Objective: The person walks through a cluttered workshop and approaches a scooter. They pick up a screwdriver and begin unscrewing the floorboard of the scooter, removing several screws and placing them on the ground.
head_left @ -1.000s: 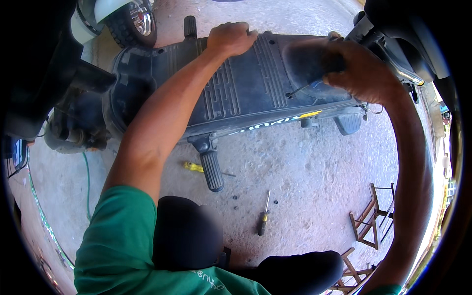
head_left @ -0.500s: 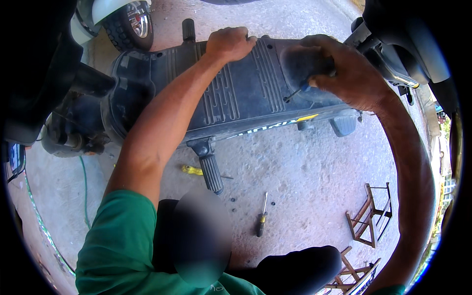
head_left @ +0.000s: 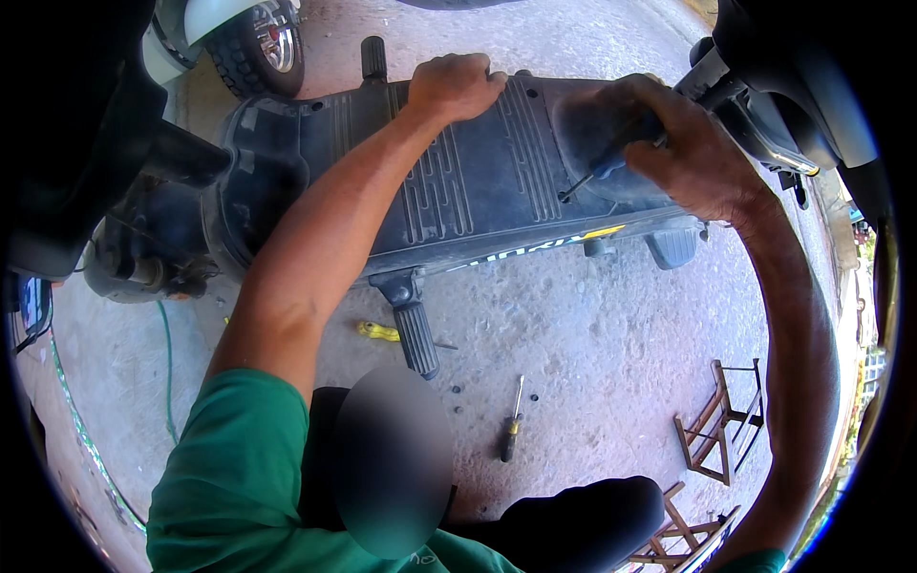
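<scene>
- Head view: right hand (head_left: 695,158) closed around the blue-handled screwdriver (head_left: 608,163), shaft slanting down-left, tip at a hole near the ribbed panel's (head_left: 492,167) near edge.
- Left hand (head_left: 457,86) curled at the panel's far edge; fingertips hidden, can't tell if it grips.
- Edges: far footpeg (head_left: 373,59) juts out left of the left hand; near footpeg (head_left: 416,339) sticks out toward the person. Left forearm (head_left: 339,205) crosses the panel; right forearm (head_left: 800,325) bows wide, well apart from its near edge.
- Room: concrete strip between panel and knee (head_left: 592,520), narrower at the near footpeg.
- Surface: rough concrete floor (head_left: 602,363). Yellow-handled tool (head_left: 379,331) partly behind near footpeg; black-and-yellow screwdriver (head_left: 510,439) nearer the person, small dark pieces (head_left: 456,390) beside it.
- Around: wooden frame (head_left: 716,435) right, green hose (head_left: 168,363) left, treaded wheel (head_left: 258,57) upper left.
</scene>
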`<state>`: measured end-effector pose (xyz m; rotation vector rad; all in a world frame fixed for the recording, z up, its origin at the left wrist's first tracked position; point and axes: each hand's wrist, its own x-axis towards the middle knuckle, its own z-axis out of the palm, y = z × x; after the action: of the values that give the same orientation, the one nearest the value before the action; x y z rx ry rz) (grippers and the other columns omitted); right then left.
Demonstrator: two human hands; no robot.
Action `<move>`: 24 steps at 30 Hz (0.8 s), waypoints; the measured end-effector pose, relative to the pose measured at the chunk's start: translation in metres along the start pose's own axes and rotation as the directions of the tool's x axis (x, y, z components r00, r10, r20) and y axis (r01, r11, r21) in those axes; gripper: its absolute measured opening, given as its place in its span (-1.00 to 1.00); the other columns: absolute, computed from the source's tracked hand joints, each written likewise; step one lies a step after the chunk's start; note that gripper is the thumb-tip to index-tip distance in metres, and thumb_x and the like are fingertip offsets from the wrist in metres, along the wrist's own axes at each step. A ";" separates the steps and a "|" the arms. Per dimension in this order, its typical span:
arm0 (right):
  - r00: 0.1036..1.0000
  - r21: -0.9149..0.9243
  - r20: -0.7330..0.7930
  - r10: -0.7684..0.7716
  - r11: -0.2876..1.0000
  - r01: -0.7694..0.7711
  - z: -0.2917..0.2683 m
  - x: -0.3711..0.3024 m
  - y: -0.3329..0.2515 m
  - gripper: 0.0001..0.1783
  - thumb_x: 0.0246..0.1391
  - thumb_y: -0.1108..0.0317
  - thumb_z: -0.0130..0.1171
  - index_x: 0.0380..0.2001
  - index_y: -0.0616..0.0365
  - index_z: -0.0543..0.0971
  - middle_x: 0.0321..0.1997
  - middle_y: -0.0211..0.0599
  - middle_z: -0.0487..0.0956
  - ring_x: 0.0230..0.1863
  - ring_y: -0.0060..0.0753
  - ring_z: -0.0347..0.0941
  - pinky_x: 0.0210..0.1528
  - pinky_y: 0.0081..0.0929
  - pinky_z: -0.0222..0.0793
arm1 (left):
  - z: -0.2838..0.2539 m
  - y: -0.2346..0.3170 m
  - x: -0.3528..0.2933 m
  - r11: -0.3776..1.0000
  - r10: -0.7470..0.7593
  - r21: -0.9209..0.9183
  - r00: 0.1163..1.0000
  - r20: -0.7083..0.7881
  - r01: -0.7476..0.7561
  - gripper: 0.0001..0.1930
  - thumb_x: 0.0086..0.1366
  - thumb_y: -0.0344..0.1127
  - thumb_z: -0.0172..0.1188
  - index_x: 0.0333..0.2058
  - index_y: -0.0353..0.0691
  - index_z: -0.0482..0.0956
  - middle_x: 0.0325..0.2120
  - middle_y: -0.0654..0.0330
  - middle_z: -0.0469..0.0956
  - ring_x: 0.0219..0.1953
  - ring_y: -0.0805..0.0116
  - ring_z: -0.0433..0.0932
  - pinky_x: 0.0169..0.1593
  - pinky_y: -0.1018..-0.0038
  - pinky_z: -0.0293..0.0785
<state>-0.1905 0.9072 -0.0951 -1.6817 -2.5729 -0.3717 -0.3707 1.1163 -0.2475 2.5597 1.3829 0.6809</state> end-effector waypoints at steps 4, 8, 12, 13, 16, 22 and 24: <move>0.967 -0.302 -0.002 -0.255 0.922 0.242 0.006 -0.005 0.020 -0.68 0.17 0.37 0.24 0.00 0.06 0.53 0.01 -0.12 0.56 -0.02 -0.08 0.61 0.09 -0.25 0.60 | 0.002 0.005 0.002 1.000 0.006 -0.012 1.000 -0.007 -0.006 -0.54 0.36 0.11 0.05 -0.13 -0.17 0.66 -0.17 -0.02 0.69 -0.04 -0.04 0.64 0.07 0.09 0.52; 0.995 -0.075 0.089 0.048 0.996 -0.041 0.003 -0.002 0.021 -0.62 0.24 0.18 0.10 0.05 0.11 0.45 -0.02 0.02 0.56 -0.03 0.05 0.61 0.13 -0.09 0.54 | 0.004 0.002 0.002 1.000 0.006 0.011 1.000 -0.025 -0.006 -0.54 0.36 0.11 0.06 -0.12 -0.17 0.66 -0.17 -0.02 0.69 -0.04 -0.04 0.64 0.07 0.10 0.53; 0.969 0.094 0.186 0.165 0.978 -0.185 -0.008 -0.005 0.011 -0.64 0.34 0.17 0.00 0.10 0.08 0.39 -0.05 0.05 0.57 -0.03 0.10 0.61 0.16 -0.08 0.50 | 0.005 -0.001 0.002 1.000 0.008 0.023 0.999 -0.037 -0.008 -0.54 0.36 0.11 0.06 -0.12 -0.17 0.66 -0.18 -0.02 0.69 -0.05 -0.04 0.65 0.06 0.10 0.53; 0.965 0.098 0.197 0.175 0.975 -0.197 -0.010 -0.005 0.011 -0.64 0.35 0.18 -0.01 0.10 0.09 0.38 -0.05 0.06 0.57 -0.02 0.11 0.61 0.16 -0.07 0.49 | 0.005 -0.001 0.002 1.000 0.010 0.016 0.999 -0.038 -0.009 -0.54 0.36 0.11 0.06 -0.12 -0.17 0.66 -0.18 -0.02 0.69 -0.05 -0.04 0.65 0.06 0.10 0.54; 0.937 0.088 0.236 0.257 0.955 -0.284 -0.011 -0.005 0.011 -0.62 0.32 0.17 -0.01 0.10 0.12 0.39 -0.03 0.12 0.57 0.03 0.14 0.59 0.21 -0.01 0.44 | 0.005 0.000 0.003 1.000 0.010 0.004 0.999 -0.033 -0.010 -0.54 0.36 0.11 0.06 -0.13 -0.17 0.66 -0.19 -0.02 0.69 -0.06 -0.04 0.65 0.05 0.10 0.54; 0.953 0.037 0.226 0.203 0.976 -0.216 -0.012 -0.002 0.009 -0.61 0.36 0.17 -0.04 0.16 0.05 0.30 -0.02 0.10 0.59 0.07 0.16 0.58 0.26 -0.08 0.44 | 0.005 -0.002 0.001 1.000 0.017 -0.002 0.998 -0.060 -0.018 -0.52 0.35 0.16 0.03 -0.19 -0.14 0.67 -0.23 -0.03 0.69 -0.12 -0.10 0.64 0.00 0.06 0.53; 0.998 -0.007 0.056 0.038 0.999 -0.037 -0.003 -0.013 0.016 -0.61 0.39 0.14 -0.06 0.16 0.06 0.29 -0.09 0.08 0.61 0.02 0.14 0.61 0.22 -0.08 0.47 | 0.004 -0.001 0.002 1.000 0.009 -0.006 0.999 -0.034 -0.009 -0.52 0.35 0.17 0.03 -0.18 -0.14 0.67 -0.22 -0.03 0.69 -0.11 -0.10 0.64 0.00 0.06 0.53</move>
<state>-0.1710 0.9015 -0.0919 -1.7648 -2.5773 -0.3345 -0.3685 1.1182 -0.2507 2.5628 1.3779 0.7330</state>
